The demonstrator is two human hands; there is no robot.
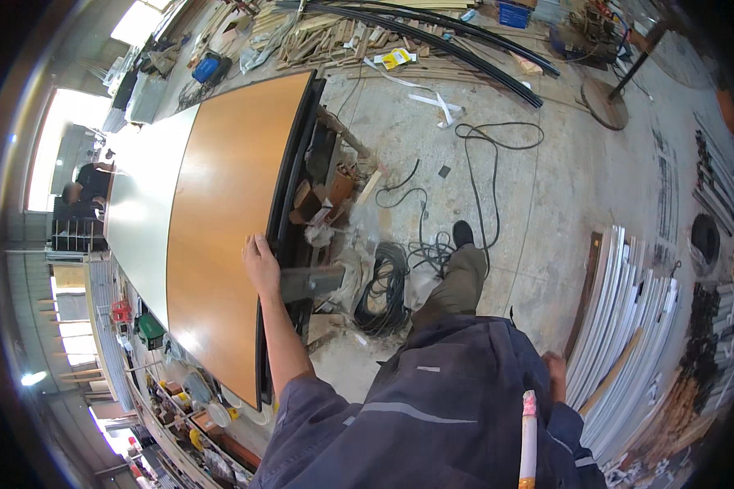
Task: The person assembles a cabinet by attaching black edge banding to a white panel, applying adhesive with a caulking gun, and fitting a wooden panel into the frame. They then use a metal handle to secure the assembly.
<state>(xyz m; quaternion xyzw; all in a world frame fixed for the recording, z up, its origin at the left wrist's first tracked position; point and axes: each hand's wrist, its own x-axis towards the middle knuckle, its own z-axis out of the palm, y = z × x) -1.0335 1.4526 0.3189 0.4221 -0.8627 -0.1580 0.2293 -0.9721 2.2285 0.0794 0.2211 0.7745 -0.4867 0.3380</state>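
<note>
Left hand (261, 262) rests on orange panel (224, 196) near brown boxes (307, 204), contents indistinct; whether it or right hand (555, 368) grips is unclear.

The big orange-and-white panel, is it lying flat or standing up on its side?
Lying flat. The orange-and-white panel has its broad face turned up, like a tabletop, with the left hand at its long edge.

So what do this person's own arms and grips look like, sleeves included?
The left sleeve is dark blue-grey and short, ending near the elbow, with the left forearm bare beyond it. The right sleeve is similarly dark, with pale strips. The left grip is a hand without a glove; the right grip is only partly visible, with no glove showing.
</note>
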